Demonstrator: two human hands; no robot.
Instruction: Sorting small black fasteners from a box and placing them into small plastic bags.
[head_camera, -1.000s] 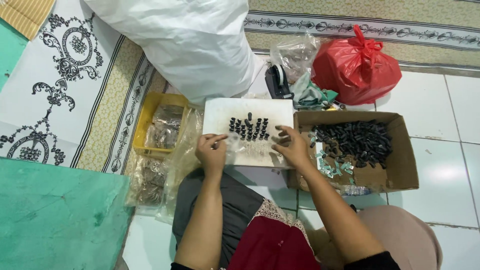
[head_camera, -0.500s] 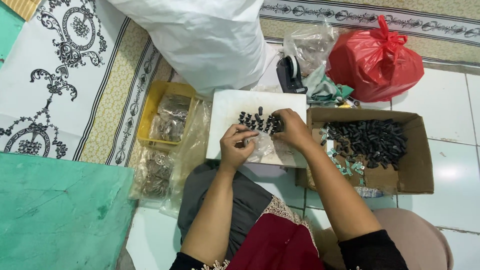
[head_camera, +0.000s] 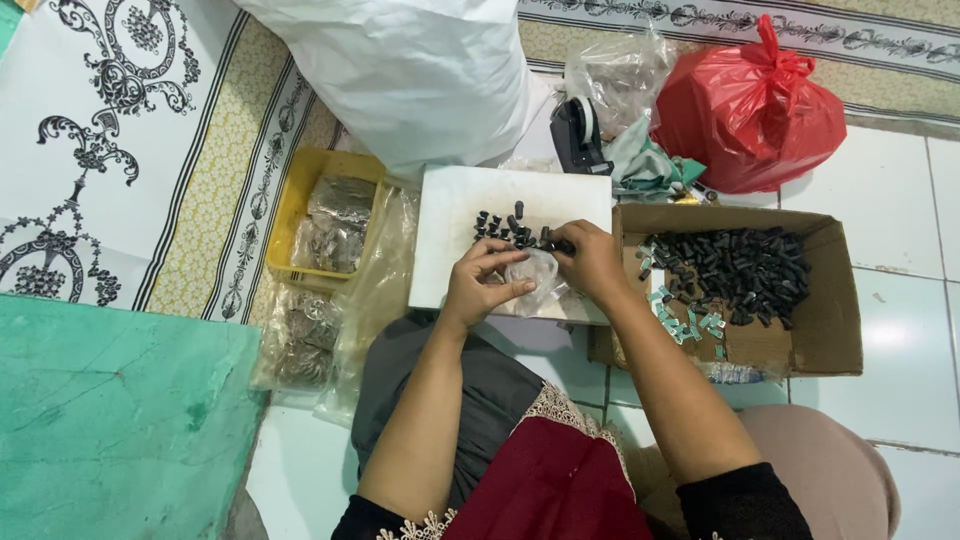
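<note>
Head view: cardboard box (head_camera: 800, 345) beside white board (head_camera: 470, 210).

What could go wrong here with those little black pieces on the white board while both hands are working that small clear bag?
1. The small black pieces stand loose near the far side of the white board; a nudge from the right hand might topple or scatter them.
2. The small clear bag, pinched by the left hand, looks thin and could slip or spill.
3. The board seems to rest partly on the cardboard box, so it may tip.
</note>
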